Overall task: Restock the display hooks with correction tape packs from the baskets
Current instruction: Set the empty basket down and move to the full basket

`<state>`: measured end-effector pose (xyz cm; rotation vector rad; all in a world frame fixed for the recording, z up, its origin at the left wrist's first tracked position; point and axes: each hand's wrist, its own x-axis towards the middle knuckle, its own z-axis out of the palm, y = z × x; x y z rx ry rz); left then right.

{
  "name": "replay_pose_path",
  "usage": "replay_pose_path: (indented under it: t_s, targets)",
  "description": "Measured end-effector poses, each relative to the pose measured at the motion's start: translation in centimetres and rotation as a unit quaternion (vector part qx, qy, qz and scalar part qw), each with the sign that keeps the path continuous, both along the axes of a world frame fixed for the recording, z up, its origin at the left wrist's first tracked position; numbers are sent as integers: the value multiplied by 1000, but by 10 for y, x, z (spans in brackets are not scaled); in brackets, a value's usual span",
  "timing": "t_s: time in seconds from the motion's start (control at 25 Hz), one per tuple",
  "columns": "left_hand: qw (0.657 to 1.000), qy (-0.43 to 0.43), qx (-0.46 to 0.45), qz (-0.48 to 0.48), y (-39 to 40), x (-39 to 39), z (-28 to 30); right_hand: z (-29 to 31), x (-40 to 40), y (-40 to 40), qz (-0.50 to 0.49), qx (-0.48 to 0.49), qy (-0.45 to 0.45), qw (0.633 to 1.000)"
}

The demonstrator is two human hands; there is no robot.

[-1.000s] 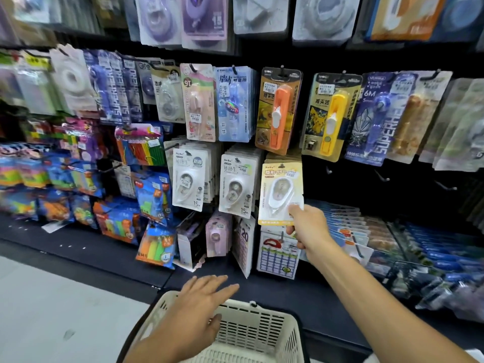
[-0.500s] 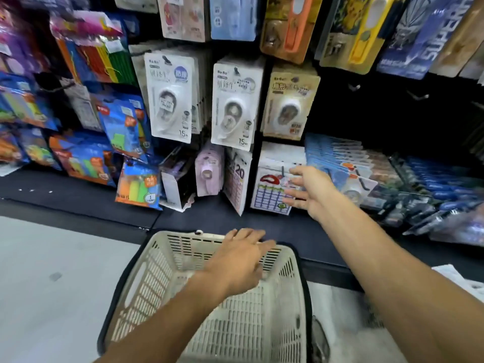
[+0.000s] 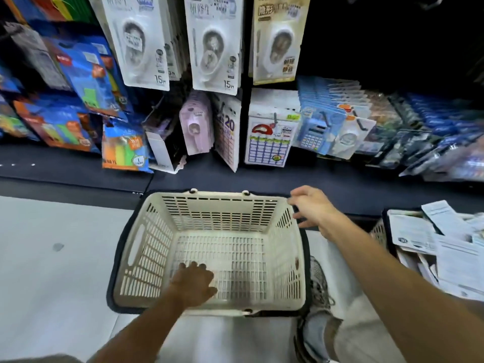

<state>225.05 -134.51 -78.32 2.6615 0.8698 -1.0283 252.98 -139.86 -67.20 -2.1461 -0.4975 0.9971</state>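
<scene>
1. The cream slotted plastic basket (image 3: 285,260) stands on the pale floor (image 3: 52,258) with its mouth unblocked from above; its slotted bottom shows bare except where the left hand (image 3: 192,282) lies flat on it with fingers straight.
2. The right hand (image 3: 313,208) hangs with loose fingers over the basket's far right corner, narrowing entry there.
3. Above the basket, white correction tape packs (image 3: 214,45) hang close side by side, leaving only thin gaps.
4. Right of the yellow-edged pack (image 3: 277,40), the dark back panel (image 3: 379,35) shows open room.
5. A second basket heaped with white paper packs (image 3: 445,247) blocks the floor to the right.
</scene>
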Motion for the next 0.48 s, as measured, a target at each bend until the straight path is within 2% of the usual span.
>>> replay_pose_path:
  t_s: [0.08,0.12,0.2,0.24,0.28,0.36,0.48]
  targets:
    - [999,-34,16,30,11,-14,3,-15,-2,-6,-21,8,-12,1000]
    - [997,-64,8,41,8,-4,6,-25,-5,-10,-18,-8,-46,999]
    - [989,-138,-26,43,-11,33,11,-47,-11,-25,-2,-104,-155,982]
    - [983,-175,-43,31,-24,54,14,-57,-13,-36,-1,-159,-180,971]
    - [977,-204,-54,15,-37,71,18,-65,-14,-47,-13,-200,-160,967]
    - [969,-243,-37,6,-45,86,25,-76,-22,-58,-27,-230,-62,971]
    - [956,-279,18,88,-25,67,32,-83,-50,-42,6,-220,-39,975]
